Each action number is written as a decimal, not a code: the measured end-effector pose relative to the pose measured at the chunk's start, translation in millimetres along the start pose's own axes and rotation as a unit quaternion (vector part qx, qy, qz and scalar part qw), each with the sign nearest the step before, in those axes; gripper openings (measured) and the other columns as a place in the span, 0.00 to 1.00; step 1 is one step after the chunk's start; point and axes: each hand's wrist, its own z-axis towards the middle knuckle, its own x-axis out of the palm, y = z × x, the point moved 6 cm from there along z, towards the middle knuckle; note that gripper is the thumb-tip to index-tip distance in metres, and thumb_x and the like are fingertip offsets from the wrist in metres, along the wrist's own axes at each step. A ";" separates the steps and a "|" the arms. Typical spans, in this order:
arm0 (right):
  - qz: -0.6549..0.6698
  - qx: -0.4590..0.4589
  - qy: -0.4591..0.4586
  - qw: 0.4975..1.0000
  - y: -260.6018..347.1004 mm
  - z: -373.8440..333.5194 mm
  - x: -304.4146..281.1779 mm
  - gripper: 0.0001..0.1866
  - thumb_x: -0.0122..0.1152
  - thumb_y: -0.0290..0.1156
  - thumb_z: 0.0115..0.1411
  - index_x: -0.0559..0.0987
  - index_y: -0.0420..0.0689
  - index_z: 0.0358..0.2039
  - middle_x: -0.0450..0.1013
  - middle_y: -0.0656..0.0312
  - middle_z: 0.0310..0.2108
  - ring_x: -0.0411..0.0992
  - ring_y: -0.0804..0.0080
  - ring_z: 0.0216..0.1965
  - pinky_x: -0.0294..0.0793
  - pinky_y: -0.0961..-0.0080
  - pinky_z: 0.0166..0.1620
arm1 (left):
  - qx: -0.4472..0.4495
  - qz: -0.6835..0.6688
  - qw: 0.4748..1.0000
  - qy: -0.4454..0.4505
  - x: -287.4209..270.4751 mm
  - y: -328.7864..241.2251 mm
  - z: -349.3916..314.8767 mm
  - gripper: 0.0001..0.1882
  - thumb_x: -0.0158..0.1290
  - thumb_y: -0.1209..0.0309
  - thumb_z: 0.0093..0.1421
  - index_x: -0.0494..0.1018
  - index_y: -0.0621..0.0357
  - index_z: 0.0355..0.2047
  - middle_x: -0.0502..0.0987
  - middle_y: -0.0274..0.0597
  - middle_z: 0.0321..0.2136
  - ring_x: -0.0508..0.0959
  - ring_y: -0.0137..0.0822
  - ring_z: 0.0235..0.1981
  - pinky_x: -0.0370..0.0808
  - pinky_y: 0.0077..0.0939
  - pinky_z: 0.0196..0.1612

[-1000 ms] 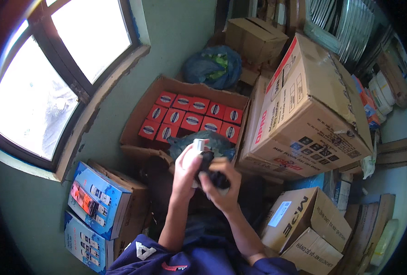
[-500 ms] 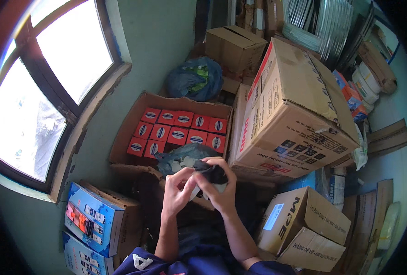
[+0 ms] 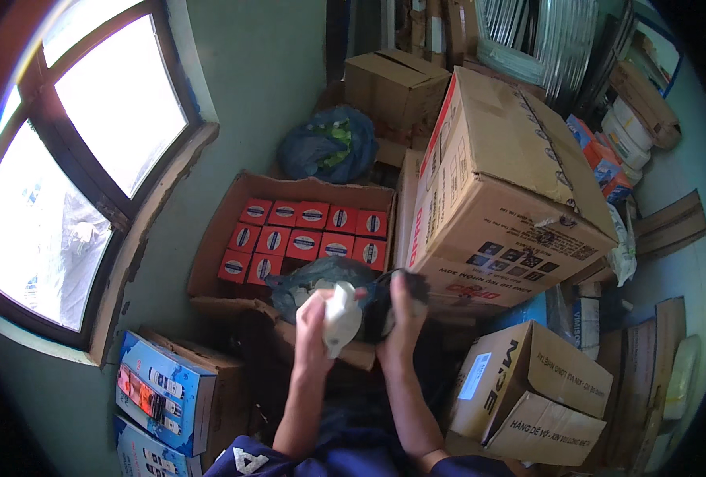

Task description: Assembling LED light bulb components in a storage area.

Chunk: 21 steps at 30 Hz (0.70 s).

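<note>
My left hand point(image 3: 311, 327) is closed round a white, rounded plastic piece point(image 3: 342, 319) held upright. A short way to its right, my right hand point(image 3: 405, 322) grips a dark, black object point(image 3: 383, 306); it is blurred, and its kind does not show. Just beyond both hands, a bluish plastic bag point(image 3: 291, 285) rests at the near side of an open cardboard box point(image 3: 210, 258). Inside that box stand several small red boxes point(image 3: 313, 215) in rows.
A large cardboard carton point(image 3: 520, 191) stands to the right, and a smaller opened carton point(image 3: 544, 381) is nearer me. A tied blue bag point(image 3: 329, 147) lies behind the red boxes. Blue printed boxes point(image 3: 162, 389) are stacked at lower left, below the window point(image 3: 118, 103).
My hands were together round a black and white object. They have moved apart, with the white piece in my left hand and the black object in my right. The view has shifted slightly.
</note>
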 end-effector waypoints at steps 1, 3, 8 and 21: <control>0.050 0.030 -0.020 0.998 -5.8 3.7 -3.1 0.29 0.68 0.35 0.56 0.67 0.33 0.52 0.72 0.61 0.42 0.70 0.74 0.44 0.72 0.75 0.47 | -0.055 -0.171 0.979 -0.097 -4.8 16.1 -0.1 0.31 0.38 0.46 0.67 0.69 0.64 0.51 0.76 0.50 0.47 0.77 0.39 0.45 0.74 0.31 0.49; -0.045 -0.046 -0.006 0.998 -1.4 8.1 -3.1 0.24 0.66 0.35 0.58 0.69 0.35 0.49 0.72 0.62 0.41 0.70 0.78 0.41 0.71 0.77 0.46 | -0.083 -0.143 0.975 -0.150 -8.0 27.4 2.2 0.32 0.33 0.45 0.69 0.66 0.62 0.55 0.74 0.48 0.51 0.73 0.43 0.53 0.70 0.36 0.55; -0.161 -0.049 0.092 0.981 -5.7 -10.1 4.1 0.10 0.65 0.28 0.57 0.74 0.42 0.38 0.72 0.67 0.35 0.69 0.82 0.37 0.68 0.82 0.42 | -0.072 -0.206 0.975 -0.043 1.1 24.7 -0.8 0.32 0.40 0.47 0.66 0.61 0.60 0.59 0.70 0.59 0.53 0.70 0.46 0.57 0.64 0.38 0.61; -0.178 -0.036 0.149 0.972 -10.3 -15.3 31.9 0.13 0.64 0.30 0.59 0.74 0.41 0.42 0.74 0.63 0.41 0.71 0.79 0.44 0.68 0.78 0.50 | -0.046 -0.137 0.981 -0.127 -7.1 10.7 -15.6 0.27 0.49 0.55 0.55 0.72 0.67 0.45 0.76 0.52 0.44 0.77 0.40 0.42 0.73 0.29 0.47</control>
